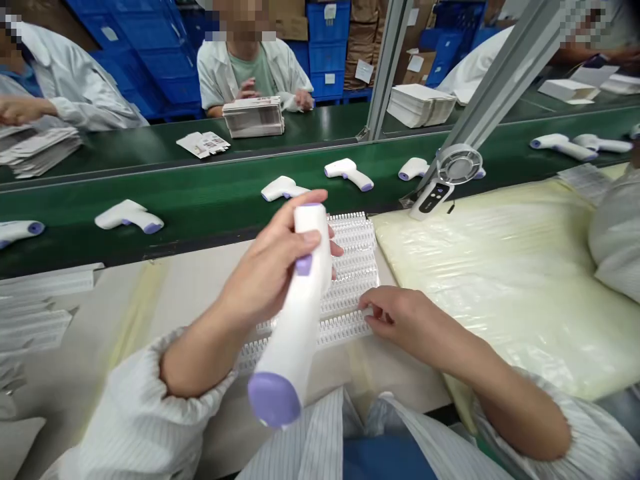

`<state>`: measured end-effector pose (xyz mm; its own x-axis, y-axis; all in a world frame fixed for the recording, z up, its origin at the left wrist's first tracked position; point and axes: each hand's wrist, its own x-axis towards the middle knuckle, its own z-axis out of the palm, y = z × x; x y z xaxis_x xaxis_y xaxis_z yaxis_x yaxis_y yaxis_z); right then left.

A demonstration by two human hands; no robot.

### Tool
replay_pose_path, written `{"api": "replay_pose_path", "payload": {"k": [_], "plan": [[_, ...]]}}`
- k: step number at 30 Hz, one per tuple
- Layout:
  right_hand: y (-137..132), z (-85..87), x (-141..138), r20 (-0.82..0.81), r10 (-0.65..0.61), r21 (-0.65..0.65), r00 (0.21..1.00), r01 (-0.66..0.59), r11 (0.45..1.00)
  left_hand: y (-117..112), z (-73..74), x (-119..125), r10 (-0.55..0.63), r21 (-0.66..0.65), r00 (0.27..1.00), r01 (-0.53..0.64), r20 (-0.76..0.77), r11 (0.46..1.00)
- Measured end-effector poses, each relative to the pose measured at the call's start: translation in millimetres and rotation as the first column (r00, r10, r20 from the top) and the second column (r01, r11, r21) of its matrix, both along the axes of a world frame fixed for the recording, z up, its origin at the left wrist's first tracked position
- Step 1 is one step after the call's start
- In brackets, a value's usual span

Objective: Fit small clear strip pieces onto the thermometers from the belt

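Left hand [267, 267]: fingers wrapped closed around a white thermometer [297, 320], which sits in the palm, tilted, lilac trigger left clear — a sound hold. Right hand [400, 323]: fingers pressed together, tips at the edge of a ribbed plastic rack [353, 267] — pinch or touch, cannot tell. Belt [215, 200] with more thermometers [349, 175] lies past the left fingertips.

The thermometer [299, 313] in my grip is white with lilac ends, my sleeve [140, 413] is white with fine grey stripes, and the conveyor belt [200, 197] is dark green.
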<state>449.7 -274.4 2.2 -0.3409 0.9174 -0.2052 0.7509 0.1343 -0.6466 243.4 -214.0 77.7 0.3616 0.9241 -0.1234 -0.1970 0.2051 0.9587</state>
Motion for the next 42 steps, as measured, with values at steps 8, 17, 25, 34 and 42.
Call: {"api": "replay_pose_path", "payload": {"k": [8,17,25,34,42], "plan": [[1.6,-4.6,-12.8,0.111,0.065,0.12,0.992,-0.078,0.99,-3.7,-30.3,12.1,-0.062,-0.048,0.998,0.063,0.011,0.997],[-10.7,6.1,4.1,-0.758,-0.314,-0.179,0.572,0.281,0.943,-6.6,-56.8,16.3,-0.137,-0.036,0.988,0.135,-0.07,0.99],[-2.1,-2.9,-31.3,-0.908,-0.379,-0.268,0.178,0.451,0.852,-34.7,-60.8,31.7,-0.201,-0.062,0.979,0.2,-0.016,0.978],[-3.1,-2.9,-29.5,-0.897,-0.379,-0.221,0.229,0.51,0.831,-36.6,-70.5,31.5,-0.221,-0.032,0.975,0.22,-0.031,0.975],[-2.3,3.3,-30.5,-0.885,-0.386,-0.2,0.261,0.534,0.821,-35.4,-74.6,29.8,-0.183,-0.045,0.98,0.18,-0.079,0.983]]}}
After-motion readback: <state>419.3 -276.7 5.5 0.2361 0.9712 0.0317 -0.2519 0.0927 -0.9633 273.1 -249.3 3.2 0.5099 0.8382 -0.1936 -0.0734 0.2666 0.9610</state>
